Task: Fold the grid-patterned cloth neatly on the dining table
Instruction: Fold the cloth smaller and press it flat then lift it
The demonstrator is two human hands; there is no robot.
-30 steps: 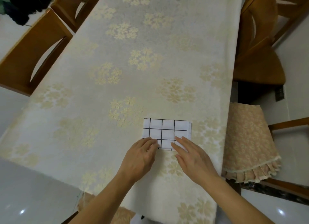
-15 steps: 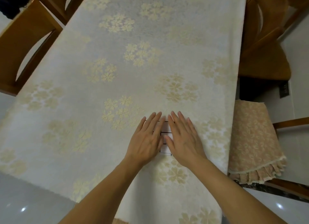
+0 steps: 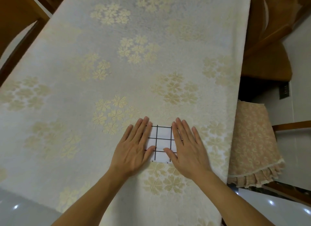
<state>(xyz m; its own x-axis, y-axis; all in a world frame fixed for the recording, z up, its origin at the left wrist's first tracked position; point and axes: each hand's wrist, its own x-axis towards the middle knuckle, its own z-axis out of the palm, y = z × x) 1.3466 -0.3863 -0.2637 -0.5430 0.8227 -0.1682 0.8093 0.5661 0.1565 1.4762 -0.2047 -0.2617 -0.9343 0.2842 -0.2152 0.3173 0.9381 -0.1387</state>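
The grid-patterned cloth (image 3: pixel 162 141), white with black lines, lies folded into a small rectangle on the dining table (image 3: pixel 117 65), near the table's right front part. My left hand (image 3: pixel 134 146) lies flat, palm down, on the cloth's left part. My right hand (image 3: pixel 186 145) lies flat on its right part. The fingers of both are straight and slightly spread, and neither grips anything. A strip of the cloth shows between them; the outer parts are hidden under my palms.
The table wears a cream tablecloth with gold flower clusters. Wooden chairs stand at the far left (image 3: pixel 15 23) and far right (image 3: pixel 272 45). A chair with a peach fringed seat cover (image 3: pixel 252 141) sits close on the right. The glossy floor (image 3: pixel 25 209) shows at the front.
A second ago my hands were at the cloth's near edge. They then slid onto it side by side, and have now spread apart sideways over it, uncovering its middle.
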